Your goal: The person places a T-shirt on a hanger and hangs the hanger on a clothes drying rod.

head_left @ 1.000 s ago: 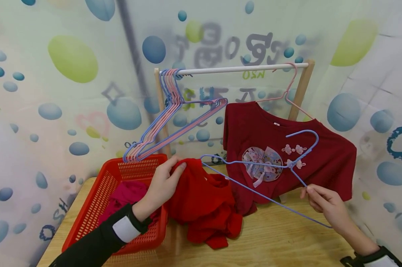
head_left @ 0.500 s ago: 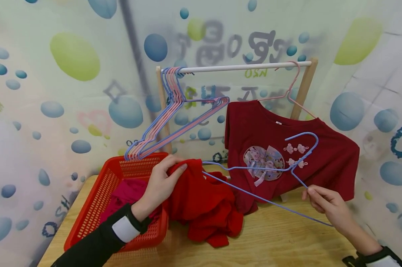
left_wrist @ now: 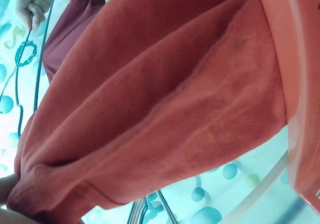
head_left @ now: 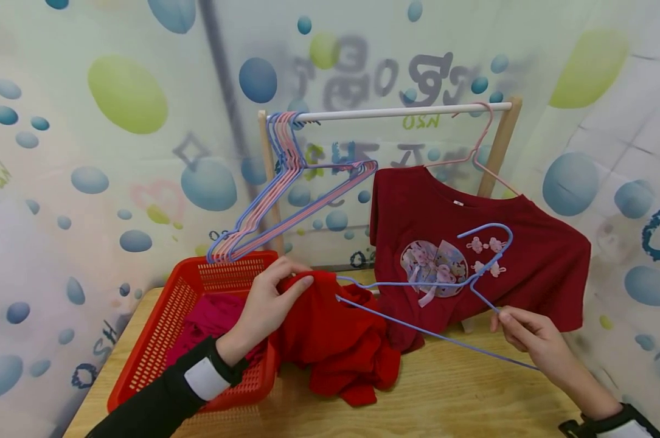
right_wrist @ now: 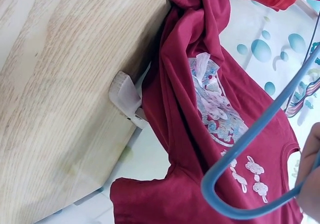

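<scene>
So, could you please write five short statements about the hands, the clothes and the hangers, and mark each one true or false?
1. The right hand holds the blue hanger. True.
2. The left hand holds the dark red shirt. False: it pinches the bright red garment.
3. The dark red shirt hangs from a pink hanger on the rail. True.
4. The magenta garment hangs from the rail. False: it lies in the red basket.
5. In the head view, a bunch of blue and pink hangers hangs at the left end of the rail. True.
</scene>
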`<state>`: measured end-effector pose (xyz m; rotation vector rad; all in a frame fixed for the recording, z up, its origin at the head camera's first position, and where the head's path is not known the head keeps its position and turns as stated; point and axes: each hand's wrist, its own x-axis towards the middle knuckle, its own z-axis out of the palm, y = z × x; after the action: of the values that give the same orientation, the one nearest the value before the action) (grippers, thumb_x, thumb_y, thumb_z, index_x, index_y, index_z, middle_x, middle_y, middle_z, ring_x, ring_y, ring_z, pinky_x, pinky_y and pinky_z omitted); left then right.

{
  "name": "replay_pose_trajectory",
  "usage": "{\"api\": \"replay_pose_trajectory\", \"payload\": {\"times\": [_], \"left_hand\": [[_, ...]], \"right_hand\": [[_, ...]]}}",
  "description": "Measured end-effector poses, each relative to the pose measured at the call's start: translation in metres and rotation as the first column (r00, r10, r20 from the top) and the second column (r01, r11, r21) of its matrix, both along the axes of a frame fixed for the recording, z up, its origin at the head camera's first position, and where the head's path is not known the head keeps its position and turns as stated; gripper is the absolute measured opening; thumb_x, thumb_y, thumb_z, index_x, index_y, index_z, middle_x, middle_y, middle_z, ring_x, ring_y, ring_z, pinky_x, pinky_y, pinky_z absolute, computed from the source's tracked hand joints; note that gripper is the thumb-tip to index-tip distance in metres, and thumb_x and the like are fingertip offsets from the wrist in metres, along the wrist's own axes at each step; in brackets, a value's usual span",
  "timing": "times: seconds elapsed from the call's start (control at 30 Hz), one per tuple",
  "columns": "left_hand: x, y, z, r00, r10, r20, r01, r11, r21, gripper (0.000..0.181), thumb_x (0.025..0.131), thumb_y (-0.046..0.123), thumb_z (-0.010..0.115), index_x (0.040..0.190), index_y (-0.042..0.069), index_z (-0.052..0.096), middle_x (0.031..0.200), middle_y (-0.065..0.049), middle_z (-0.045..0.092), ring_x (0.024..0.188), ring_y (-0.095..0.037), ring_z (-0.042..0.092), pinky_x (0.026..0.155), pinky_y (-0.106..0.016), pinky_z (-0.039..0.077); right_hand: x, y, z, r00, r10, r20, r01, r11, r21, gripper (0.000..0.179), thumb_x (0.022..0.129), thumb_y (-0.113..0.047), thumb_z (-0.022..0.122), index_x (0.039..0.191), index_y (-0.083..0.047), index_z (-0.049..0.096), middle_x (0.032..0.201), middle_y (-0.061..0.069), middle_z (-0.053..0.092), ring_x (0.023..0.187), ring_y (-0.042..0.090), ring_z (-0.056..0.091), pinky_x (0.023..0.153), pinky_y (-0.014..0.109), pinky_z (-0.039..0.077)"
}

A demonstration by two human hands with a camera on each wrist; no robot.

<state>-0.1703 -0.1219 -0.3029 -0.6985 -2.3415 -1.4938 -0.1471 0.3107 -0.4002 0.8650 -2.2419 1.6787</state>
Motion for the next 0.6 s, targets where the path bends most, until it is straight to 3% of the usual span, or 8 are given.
{"api": "replay_pose_trajectory", "payload": {"times": [0.2, 0.43, 0.6], "left_hand": [[0.000, 0.000, -0.002, 1.000, -0.024, 0.018, 0.024, 0.999, -0.022, 0.012, 0.090, 0.008, 0.063, 0.100, 0.006, 0.069, 0.094, -0.005, 0.063, 0.085, -0.012, 0.053, 0.070, -0.024, 0.043], [-0.017, -0.004, -0.028, 0.999, -0.032, 0.003, 0.032, 0.999, -0.038, 0.013, 0.090, 0.017, 0.065, 0.102, 0.016, 0.070, 0.097, 0.002, 0.063, 0.089, -0.013, 0.056, 0.073, -0.026, 0.045], [-0.019, -0.005, -0.031, 0.998, -0.050, -0.043, 0.048, 0.998, -0.045, 0.011, 0.089, 0.023, 0.066, 0.099, 0.021, 0.071, 0.095, 0.007, 0.062, 0.090, -0.010, 0.056, 0.075, -0.026, 0.047]], "right_hand": [[0.001, -0.005, 0.003, 1.000, 0.011, -0.029, -0.012, 1.000, -0.010, 0.032, 0.095, 0.016, 0.030, 0.092, 0.000, 0.058, 0.057, 0.005, 0.029, 0.047, 0.017, 0.023, 0.044, 0.028, 0.025], [0.003, -0.009, 0.005, 0.999, -0.032, -0.036, 0.034, 0.998, 0.045, 0.031, 0.095, 0.015, 0.033, 0.090, -0.003, 0.058, 0.058, 0.004, 0.030, 0.048, 0.017, 0.024, 0.044, 0.028, 0.025], [0.005, -0.012, 0.007, 0.999, -0.032, -0.044, 0.034, 0.998, 0.051, 0.029, 0.095, 0.015, 0.034, 0.090, -0.001, 0.058, 0.058, 0.003, 0.030, 0.048, 0.017, 0.024, 0.044, 0.028, 0.025]]}}
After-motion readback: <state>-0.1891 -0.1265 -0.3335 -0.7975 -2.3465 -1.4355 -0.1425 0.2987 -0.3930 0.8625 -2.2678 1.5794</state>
